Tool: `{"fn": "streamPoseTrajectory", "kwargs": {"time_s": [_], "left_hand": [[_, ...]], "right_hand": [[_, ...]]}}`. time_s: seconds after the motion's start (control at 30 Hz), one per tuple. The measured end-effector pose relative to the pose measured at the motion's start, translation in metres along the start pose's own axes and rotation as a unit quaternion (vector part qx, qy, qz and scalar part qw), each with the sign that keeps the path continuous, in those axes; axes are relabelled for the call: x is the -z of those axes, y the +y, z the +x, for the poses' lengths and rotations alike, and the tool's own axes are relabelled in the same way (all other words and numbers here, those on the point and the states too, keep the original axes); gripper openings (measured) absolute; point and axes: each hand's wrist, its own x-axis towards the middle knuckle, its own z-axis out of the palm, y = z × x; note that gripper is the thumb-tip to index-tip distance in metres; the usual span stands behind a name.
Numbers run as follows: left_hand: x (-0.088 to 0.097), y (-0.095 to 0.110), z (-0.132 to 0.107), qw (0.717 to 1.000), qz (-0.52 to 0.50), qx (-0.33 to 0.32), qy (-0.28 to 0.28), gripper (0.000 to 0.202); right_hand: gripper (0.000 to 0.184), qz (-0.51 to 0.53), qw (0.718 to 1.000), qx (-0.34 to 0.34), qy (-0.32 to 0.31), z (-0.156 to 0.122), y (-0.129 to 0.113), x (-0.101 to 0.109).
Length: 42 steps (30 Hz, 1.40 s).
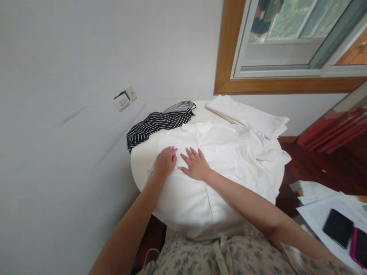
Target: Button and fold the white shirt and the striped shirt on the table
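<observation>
A white shirt (223,160) lies spread over a small round white table (142,160), its hem hanging over the near edge. My left hand (165,162) rests on the shirt's left side, fingers curled together and pressing down. My right hand (195,164) lies flat beside it, fingers stretched out on the cloth. Neither hand lifts anything.
A black-and-white striped garment (156,124) drapes over the table's far left edge. A folded white cloth (246,114) lies at the back right. A wall socket (124,99) sits left, a wood-framed window (229,57) behind. Papers (318,214) with two phones (338,227) lie lower right.
</observation>
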Motion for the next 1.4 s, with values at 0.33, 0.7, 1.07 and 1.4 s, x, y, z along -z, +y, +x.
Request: {"fn": "streamPoseTrajectory", "kwargs": {"time_s": [0.33,0.7,1.07,1.4], "left_hand": [[0.000,-0.011,0.005,0.999,-0.007,0.037,0.006,0.038],[-0.006,-0.017,0.004,1.000,-0.007,0.030,-0.007,0.039],[-0.007,-0.018,0.004,0.999,-0.024,0.044,-0.019,0.041],[-0.006,-0.017,0.003,0.999,-0.018,0.040,-0.013,0.041]], "right_hand": [[0.057,-0.032,0.999,-0.024,0.004,-0.076,0.050,0.025],[0.049,-0.058,0.994,-0.081,0.037,-0.192,0.103,0.054],[0.029,0.046,0.992,-0.068,0.101,-0.204,0.122,0.064],[0.022,0.077,0.990,-0.045,0.111,-0.196,0.120,0.069]]}}
